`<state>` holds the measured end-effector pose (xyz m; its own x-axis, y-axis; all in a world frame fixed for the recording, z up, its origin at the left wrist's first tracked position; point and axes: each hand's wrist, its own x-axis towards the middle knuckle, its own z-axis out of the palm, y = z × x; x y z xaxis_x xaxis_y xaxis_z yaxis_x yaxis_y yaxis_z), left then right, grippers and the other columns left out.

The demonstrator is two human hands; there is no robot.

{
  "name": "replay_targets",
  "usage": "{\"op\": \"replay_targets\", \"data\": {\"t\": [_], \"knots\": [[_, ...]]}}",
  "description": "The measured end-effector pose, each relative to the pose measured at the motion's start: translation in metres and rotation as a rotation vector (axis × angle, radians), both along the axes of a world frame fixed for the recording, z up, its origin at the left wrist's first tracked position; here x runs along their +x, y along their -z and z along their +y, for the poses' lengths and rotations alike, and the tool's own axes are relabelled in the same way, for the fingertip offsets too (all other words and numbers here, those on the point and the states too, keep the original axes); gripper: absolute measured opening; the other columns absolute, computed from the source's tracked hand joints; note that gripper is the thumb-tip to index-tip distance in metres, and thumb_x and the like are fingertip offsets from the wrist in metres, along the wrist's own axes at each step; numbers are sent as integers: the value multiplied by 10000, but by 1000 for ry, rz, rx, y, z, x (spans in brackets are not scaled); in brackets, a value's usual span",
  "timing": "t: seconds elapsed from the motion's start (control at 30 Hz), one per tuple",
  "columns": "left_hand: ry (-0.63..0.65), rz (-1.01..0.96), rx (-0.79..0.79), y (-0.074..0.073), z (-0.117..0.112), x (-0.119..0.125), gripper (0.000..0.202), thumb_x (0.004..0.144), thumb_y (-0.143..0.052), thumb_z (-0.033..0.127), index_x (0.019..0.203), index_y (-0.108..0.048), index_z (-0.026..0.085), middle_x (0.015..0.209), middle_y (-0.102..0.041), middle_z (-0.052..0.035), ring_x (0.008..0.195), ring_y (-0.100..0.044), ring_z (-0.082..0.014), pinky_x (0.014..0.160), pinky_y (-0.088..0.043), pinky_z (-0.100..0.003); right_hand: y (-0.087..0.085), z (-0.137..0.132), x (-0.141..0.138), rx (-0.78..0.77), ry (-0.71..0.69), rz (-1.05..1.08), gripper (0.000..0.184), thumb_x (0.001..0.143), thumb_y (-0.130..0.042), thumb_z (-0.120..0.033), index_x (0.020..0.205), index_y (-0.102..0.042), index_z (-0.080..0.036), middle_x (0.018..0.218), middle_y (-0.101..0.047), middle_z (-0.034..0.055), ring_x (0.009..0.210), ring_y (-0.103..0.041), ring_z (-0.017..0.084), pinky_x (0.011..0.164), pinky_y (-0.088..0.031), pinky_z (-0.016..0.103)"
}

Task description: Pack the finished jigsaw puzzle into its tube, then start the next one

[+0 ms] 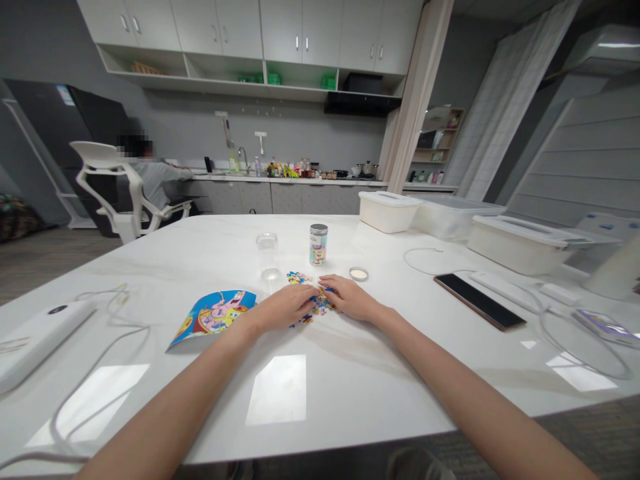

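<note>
Both hands, your left hand (286,307) and right hand (350,297), lie palm-down and loosely open over the puzzle pieces (316,305) mid-worktop (320,393), gripping nothing; spread them gently, picture side up, beside the printed picture (214,317).

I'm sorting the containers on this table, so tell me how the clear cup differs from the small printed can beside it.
The clear cup is see-through and looks empty; the printed can is opaque, with a cartoon label, so its contents are hidden. The cup is plain, while the can has a silvery top. The cup stands to the left, the can to the right, nearer the small round lid. Both stand upright on the white table, just beyond the hands.
</note>
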<state>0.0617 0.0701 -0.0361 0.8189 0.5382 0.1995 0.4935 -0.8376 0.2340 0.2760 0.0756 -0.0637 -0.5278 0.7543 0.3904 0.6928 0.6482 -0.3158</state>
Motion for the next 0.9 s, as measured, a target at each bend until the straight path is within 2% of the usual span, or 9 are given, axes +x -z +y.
{"op": "replay_targets", "data": {"t": [0.13, 0.3, 0.5, 0.63, 0.9], "knots": [[0, -28, -2, -1, 0, -1, 235, 955, -385, 217, 1084, -581, 209, 1040, -656, -66, 977, -606, -206, 874, -449, -316, 2, 0, 0, -16, -36, 13, 339, 934, -445, -218, 1219, -623, -167, 1299, -620, 120, 1250, -541, 223, 1070, -417, 428], [-17, -4, -3, -3, -2, 0, 219, 947, -384, 200, 1046, -579, 188, 1013, -641, -71, 948, -600, -204, 849, -452, -314, -2, -2, -1, 10, -25, -60, 308, 937, -442, -211, 1149, -662, -169, 1300, -618, 125, 1252, -539, 234, 1056, -422, 432], [-22, 4, 31, -2, 0, 0, 215, 940, -385, 195, 1003, -590, 185, 971, -643, -68, 906, -601, -198, 820, -456, -306, -2, -2, 0, 44, 106, -114, 266, 933, -467, -213, 1078, -689, -204, 1298, -617, 112, 1251, -532, 255, 1040, -401, 473], [-21, -12, 41, 1, 2, -1, 214, 933, -391, 191, 1016, -588, 180, 985, -643, -74, 926, -600, -200, 840, -457, -313, 1, 1, 2, 76, 175, -53, 213, 903, -505, -178, 1018, -684, -169, 1211, -653, 127, 1141, -597, 231, 1001, -428, 419], [-5, -8, 35, 3, 1, 0, 213, 930, -389, 164, 1047, -567, 179, 1039, -622, -78, 954, -590, -204, 856, -453, -320, -1, 2, 2, 39, 133, 11, 120, 862, -573, -179, 928, -672, -168, 1110, -669, 105, 1022, -627, 213, 914, -464, 358]]}}
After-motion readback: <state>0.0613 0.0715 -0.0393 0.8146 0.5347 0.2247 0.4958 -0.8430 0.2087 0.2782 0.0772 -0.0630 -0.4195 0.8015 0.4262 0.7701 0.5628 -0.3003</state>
